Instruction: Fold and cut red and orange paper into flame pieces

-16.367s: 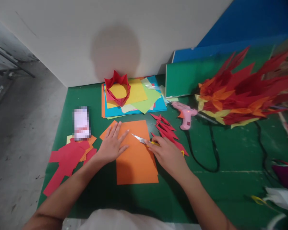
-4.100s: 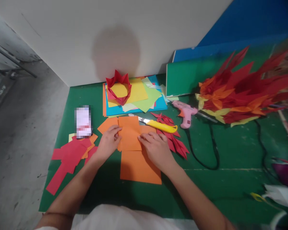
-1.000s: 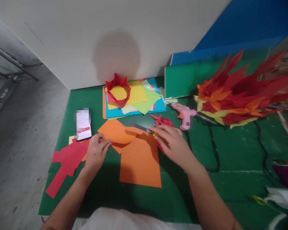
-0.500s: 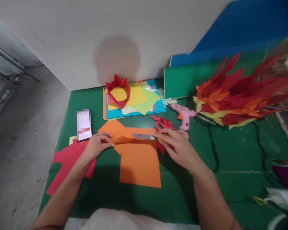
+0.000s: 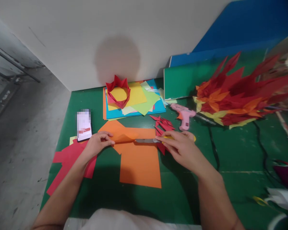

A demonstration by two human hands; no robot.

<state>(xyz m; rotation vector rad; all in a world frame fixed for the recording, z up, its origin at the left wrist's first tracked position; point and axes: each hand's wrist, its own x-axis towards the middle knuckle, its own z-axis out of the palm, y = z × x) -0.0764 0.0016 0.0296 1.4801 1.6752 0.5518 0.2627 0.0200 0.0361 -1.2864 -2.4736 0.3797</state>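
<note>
My left hand (image 5: 101, 142) pinches the left end of a folded sheet of orange paper (image 5: 115, 127). In my right hand (image 5: 181, 145) is a utility knife (image 5: 147, 141) with a yellow handle, its long blade pointing left. The blade's tip lies at the fold of that sheet, by the raised flap. Below it rests another piece of orange paper (image 5: 140, 166), flat on the table. Several folded red paper pieces (image 5: 164, 123) lie just behind my right hand, partly covered by it.
A phone (image 5: 84, 126) and red paper sheets (image 5: 72, 159) lie at the left. Behind are a red paper ring (image 5: 118, 100) on stacked coloured paper (image 5: 136, 112), a pink glue gun (image 5: 183, 115) and a large red-orange paper construction (image 5: 235, 95). Black cords cross the green table (image 5: 172, 198).
My right hand has shifted slightly right and toward me, drawing the knife away from my left hand along the fold. More of the yellow handle shows. My left hand stays nearly in place.
</note>
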